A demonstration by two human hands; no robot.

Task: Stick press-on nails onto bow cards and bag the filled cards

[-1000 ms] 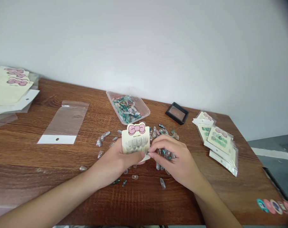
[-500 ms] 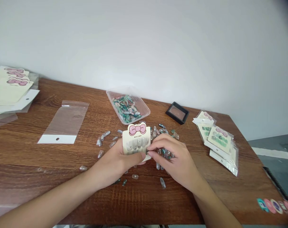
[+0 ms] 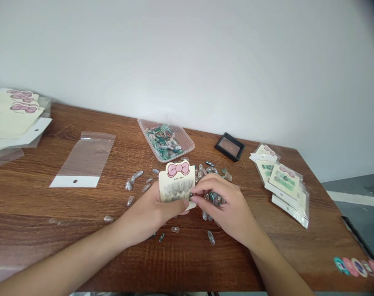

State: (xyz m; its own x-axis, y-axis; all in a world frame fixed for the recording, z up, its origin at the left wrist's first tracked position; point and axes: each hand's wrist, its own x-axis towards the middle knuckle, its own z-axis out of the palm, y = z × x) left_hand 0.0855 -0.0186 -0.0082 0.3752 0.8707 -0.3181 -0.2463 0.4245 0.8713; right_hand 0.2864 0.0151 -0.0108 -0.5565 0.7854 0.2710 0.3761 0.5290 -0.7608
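Note:
My left hand (image 3: 157,209) grips a cream display card (image 3: 173,181) with a pink bow at its top, the thumb lying across the lower front. Clear press-on nails (image 3: 177,188) sit in a row on the card, and part of a lower row is covered by the thumb. At the card's lower right edge, my right hand (image 3: 222,201) pinches a small press-on nail (image 3: 191,196), mostly hidden by the fingertips. Loose press-on nails (image 3: 214,198) lie scattered on the table around and under both hands.
Behind the card stands a clear plastic tub (image 3: 188,144) of green and clear nails. A black frame-like box (image 3: 230,146) is right of it. Packed nail cards (image 3: 284,181) lie at right, a clear bag (image 3: 88,158) at left, and a stack of bow cards (image 3: 10,119) far left.
Almost nothing differs. The fingertips of my right hand have shifted very slightly at the card's edge; the card stays in my left hand.

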